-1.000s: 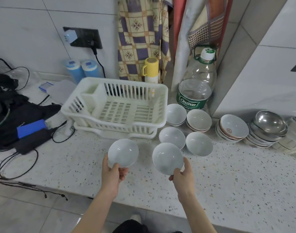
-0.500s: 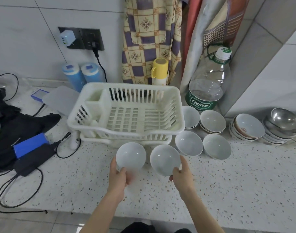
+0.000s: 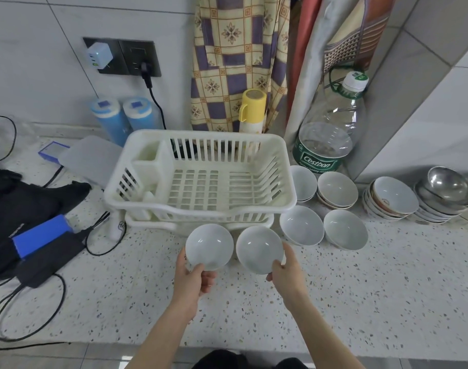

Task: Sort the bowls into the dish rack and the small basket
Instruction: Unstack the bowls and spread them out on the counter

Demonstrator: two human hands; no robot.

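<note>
My left hand [image 3: 193, 275] grips the near rim of a white bowl [image 3: 209, 246], held up just in front of the white dish rack [image 3: 201, 182]. Beside it, my right hand [image 3: 286, 272] grips a second white bowl [image 3: 259, 249] by its near rim. The rack holds no bowls. Two more white bowls [image 3: 302, 225] [image 3: 346, 229] sit on the counter right of the rack, with small stacks [image 3: 336, 189] [image 3: 303, 182] behind them. Patterned bowls [image 3: 392, 199] and steel bowls [image 3: 447, 187] are stacked further right. No small basket shows.
A large water bottle [image 3: 331, 137] and a yellow flask [image 3: 252, 110] stand behind the rack. Black bags, a blue power bank [image 3: 41, 234] and cables lie on the left of the speckled counter [image 3: 360, 288]. Two blue canisters [image 3: 121, 118] stand by the wall.
Both hands have carried their bowls forward toward the rack's front edge and closer together. The view has shifted left and nearer to the rack.
</note>
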